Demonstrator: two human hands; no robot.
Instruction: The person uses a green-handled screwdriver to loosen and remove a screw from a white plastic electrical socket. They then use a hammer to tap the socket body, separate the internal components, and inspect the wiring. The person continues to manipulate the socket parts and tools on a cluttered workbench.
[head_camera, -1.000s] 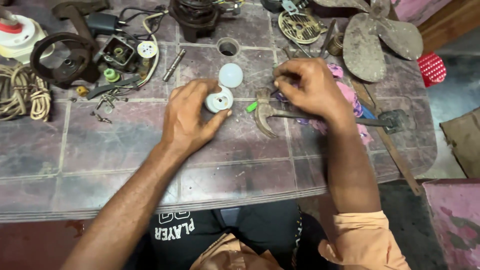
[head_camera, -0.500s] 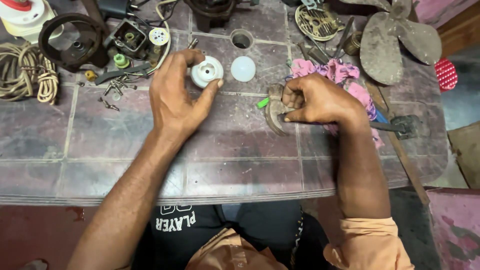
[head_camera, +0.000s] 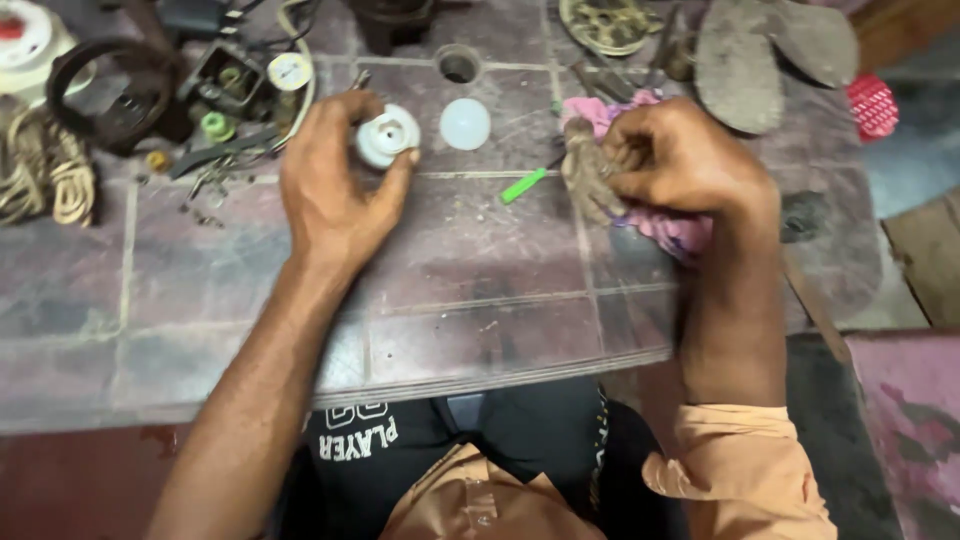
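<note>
Left hand: fingers curled, pinching a small white round cap between thumb and fingertips, at the far middle of the worktop.
Right hand: closed around a grimy brown curved part together with a pink cloth, right of centre.
White disc: lies flat just right of the cap, apart from it.
Green stick: lies slanted between the two hands, near the brown part.
Round hole: in the worktop, beyond the disc.
Coiled rope: far left edge.
Dark ring: far left, beside small green and yellow parts.
Fan blade: grey, far right.
</note>
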